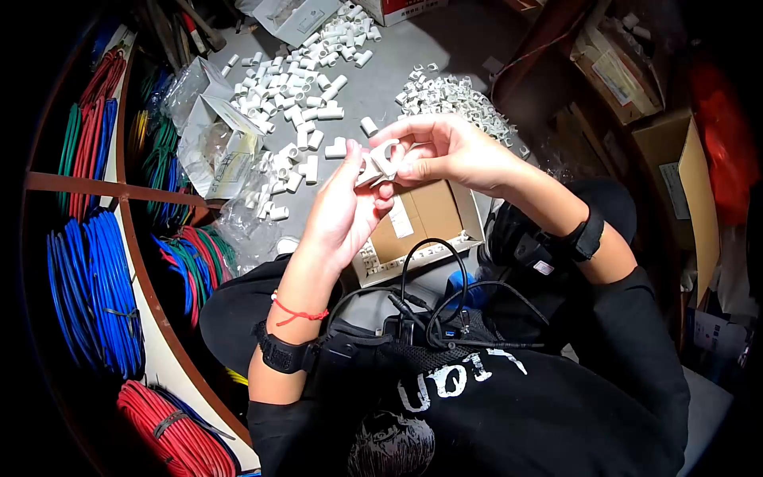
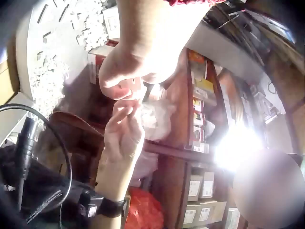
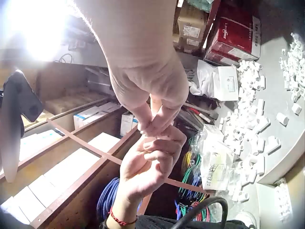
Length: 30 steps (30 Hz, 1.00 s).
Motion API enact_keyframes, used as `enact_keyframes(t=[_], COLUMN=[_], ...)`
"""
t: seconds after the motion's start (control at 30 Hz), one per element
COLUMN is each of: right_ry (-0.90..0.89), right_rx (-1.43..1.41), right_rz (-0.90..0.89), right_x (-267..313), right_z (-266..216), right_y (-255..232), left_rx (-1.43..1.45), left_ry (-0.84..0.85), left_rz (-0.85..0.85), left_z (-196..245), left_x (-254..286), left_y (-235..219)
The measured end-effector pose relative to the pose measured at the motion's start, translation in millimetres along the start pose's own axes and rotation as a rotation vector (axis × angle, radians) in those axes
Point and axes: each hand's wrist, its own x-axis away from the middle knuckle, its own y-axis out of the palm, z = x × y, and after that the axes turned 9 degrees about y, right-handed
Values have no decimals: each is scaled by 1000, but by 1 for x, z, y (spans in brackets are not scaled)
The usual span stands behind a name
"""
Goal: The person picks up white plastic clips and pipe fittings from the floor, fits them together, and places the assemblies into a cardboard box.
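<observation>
Both hands meet in front of the body, above an opened box. My left hand (image 1: pixel 338 215) grips white plastic pipe clips (image 1: pixel 383 161) between thumb and fingers. From the other side my right hand (image 1: pixel 449 155) pinches the clips, its thumb and fingertips right at their curved arms. The clips overlap each other in the head view, and fingers hide part of them. Both wrist views show the fingertips of the two hands together, with the clips mostly covered. Under the hands, the box (image 1: pixel 475 208) has brown cardboard inside and small white clips along its near edge.
White pipe fittings (image 1: pixel 290 91) lie scattered on the floor, with a heap of white clips (image 1: pixel 453 103) to their right. Torn white boxes (image 1: pixel 218 147) and plastic wrap stand left. Shelves hold coiled blue cable (image 1: pixel 95 294) and red cable (image 1: pixel 171 429). A black cord (image 1: pixel 405 270) loops before the body.
</observation>
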Motion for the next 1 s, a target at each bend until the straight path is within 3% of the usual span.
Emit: enact_keyframes(t=[0.07, 0.23, 0.33, 0.6, 0.9, 1.0], right_ry=[41, -55, -12, -73, 16, -25], right_rx=[-74, 79, 232, 296, -97, 19], right_rz=[0, -51, -47, -59, -56, -28], right_x=[1, 1, 2, 1, 3, -1], right_z=[-2, -2, -3, 0, -2, 3], right_y=[1, -1, -4, -6, 3, -3], left_rx=[-11, -41, -69, -141, -114, -73], left_ry=[10, 41, 47, 44, -71, -106], left_rz=[-16, 10, 45, 69, -20, -48], left_z=[0, -1, -1, -2, -10, -9], left_x=[-1, -2, 0, 3, 3, 6], left_y=[-1, -5, -4, 0, -3, -2])
